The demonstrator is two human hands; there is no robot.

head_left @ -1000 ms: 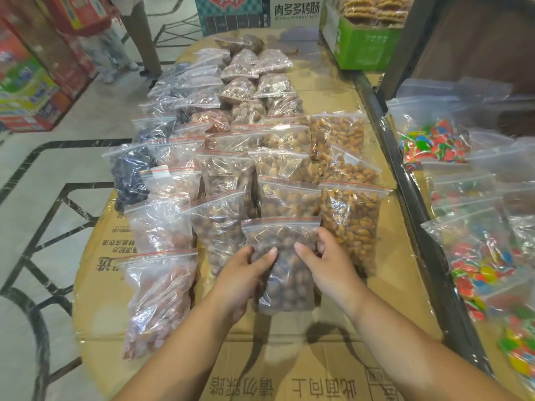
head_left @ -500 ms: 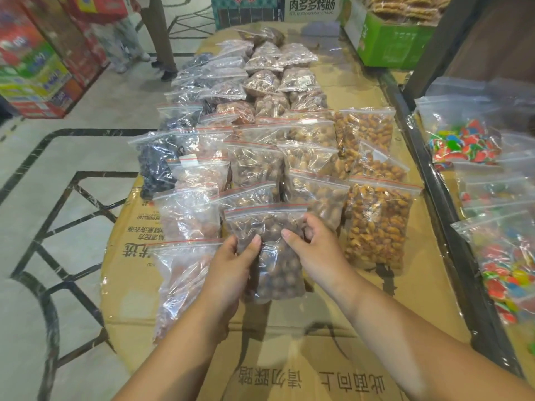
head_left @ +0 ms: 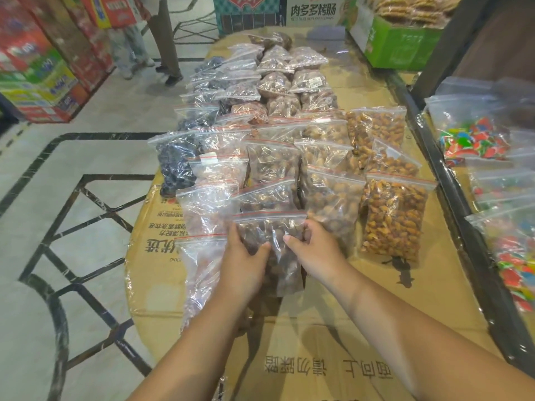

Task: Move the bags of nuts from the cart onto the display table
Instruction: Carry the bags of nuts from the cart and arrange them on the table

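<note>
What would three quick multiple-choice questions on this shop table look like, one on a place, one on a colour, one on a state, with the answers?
1. Where does the bag of brown nuts lie?
A. at the near end of the rows on the display table
B. on the floor
C. in a cart

2. What colour is its zip strip?
A. blue
B. red
C. green

3. How is the bag held?
A. by the left hand and the right hand together
B. by one hand alone
C. by no hand

Answers: A, it sits nearest the person, in front of the other bags. B, a red line runs along its top. A, a thumb lies on its front from each side.
</note>
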